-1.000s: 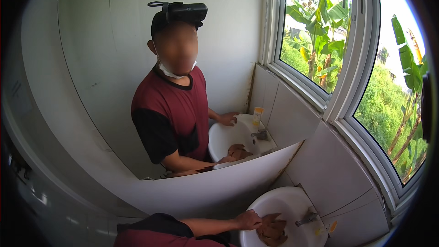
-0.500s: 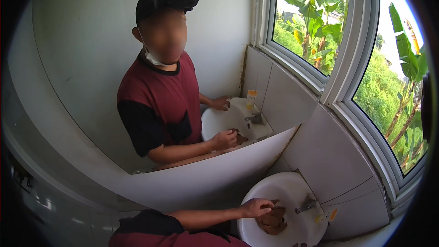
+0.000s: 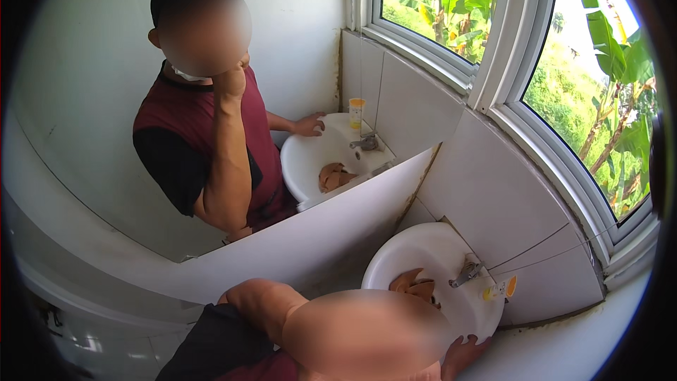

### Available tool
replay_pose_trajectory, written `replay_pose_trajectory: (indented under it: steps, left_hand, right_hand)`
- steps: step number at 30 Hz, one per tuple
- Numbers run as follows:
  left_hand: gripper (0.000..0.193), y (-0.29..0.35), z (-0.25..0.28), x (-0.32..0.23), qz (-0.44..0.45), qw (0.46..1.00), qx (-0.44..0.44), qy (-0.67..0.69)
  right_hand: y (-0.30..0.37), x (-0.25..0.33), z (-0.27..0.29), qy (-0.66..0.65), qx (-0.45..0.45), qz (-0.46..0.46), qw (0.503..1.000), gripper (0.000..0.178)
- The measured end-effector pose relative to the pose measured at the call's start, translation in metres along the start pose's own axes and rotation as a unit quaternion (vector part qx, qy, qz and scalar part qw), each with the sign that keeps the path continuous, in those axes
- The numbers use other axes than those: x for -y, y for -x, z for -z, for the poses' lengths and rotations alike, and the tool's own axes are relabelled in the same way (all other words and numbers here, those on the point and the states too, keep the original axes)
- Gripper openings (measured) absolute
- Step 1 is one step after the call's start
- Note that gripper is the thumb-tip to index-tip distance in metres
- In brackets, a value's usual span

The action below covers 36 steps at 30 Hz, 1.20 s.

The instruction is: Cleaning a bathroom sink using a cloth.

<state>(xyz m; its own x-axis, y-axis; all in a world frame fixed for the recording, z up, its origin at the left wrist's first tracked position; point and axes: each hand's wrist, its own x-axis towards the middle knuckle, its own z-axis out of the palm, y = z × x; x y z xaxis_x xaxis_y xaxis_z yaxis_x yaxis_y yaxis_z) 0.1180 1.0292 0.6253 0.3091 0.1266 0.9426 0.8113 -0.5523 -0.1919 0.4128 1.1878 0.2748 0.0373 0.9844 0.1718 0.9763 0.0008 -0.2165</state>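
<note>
My left hand (image 3: 230, 83) shows in the mirror, raised to head height with its fingers curled. What it may hold is hidden by a blurred patch. Straight on, the bent left forearm (image 3: 264, 303) rises from the lower edge. On the near right rim of the white washbasin (image 3: 384, 257) rests my right hand (image 3: 462, 356), fingers apart and nothing in them. Flat brown pieces with pointed edges (image 3: 412, 284) lie in the bowl, partly hidden by the blur; their material I cannot make out.
A metal tap (image 3: 465, 273) stands on the basin's right side. Beside it is a white tube with an orange-yellow cap (image 3: 501, 288). The wall mirror (image 3: 303, 226) reflects basin and wearer. Grey tiles (image 3: 522, 219) run below the window frame (image 3: 486, 92).
My left hand has left the brown pieces in the basin and come up to head height. The view has shifted, and my right hand now shows directly on the rim.
</note>
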Motion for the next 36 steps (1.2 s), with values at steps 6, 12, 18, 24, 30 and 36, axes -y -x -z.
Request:
replay_pose_trajectory:
  steps: [6, 12, 18, 24, 30, 36]
  left_hand:
    - [0.031, 0.002, -0.003, -0.010, 0.031, 0.999, -0.025, 0.026]
    - [0.031, -0.004, -0.003, -0.014, 0.056, 0.997, -0.027, 0.047]
    - [0.031, -0.007, 0.001, -0.008, 0.007, 1.000, 0.001, 0.030]
    - [0.030, 0.056, -0.055, -0.012, 0.122, 0.985, -0.010, 0.119]
    - [0.057, 0.236, -0.181, -0.022, 0.372, 0.709, 0.590, 0.102]
    - [0.077, 0.328, -0.245, -0.056, 0.365, 0.667, 0.635, 0.136]
  right_hand:
    - [-0.003, -0.001, 0.001, -0.004, 0.017, -0.015, 1.000, 0.026]
    - [-0.003, -0.002, 0.000, -0.003, 0.015, -0.021, 1.000, 0.025]
    - [-0.003, -0.005, -0.006, -0.002, -0.004, -0.005, 1.000, 0.025]
    - [-0.005, -0.006, 0.008, -0.063, 0.030, -0.029, 0.997, 0.038]
    - [-0.007, -0.008, 0.003, 0.010, 0.038, -0.014, 0.999, 0.036]
    - [-0.008, -0.011, -0.017, 0.014, -0.071, 0.012, 0.997, 0.019]
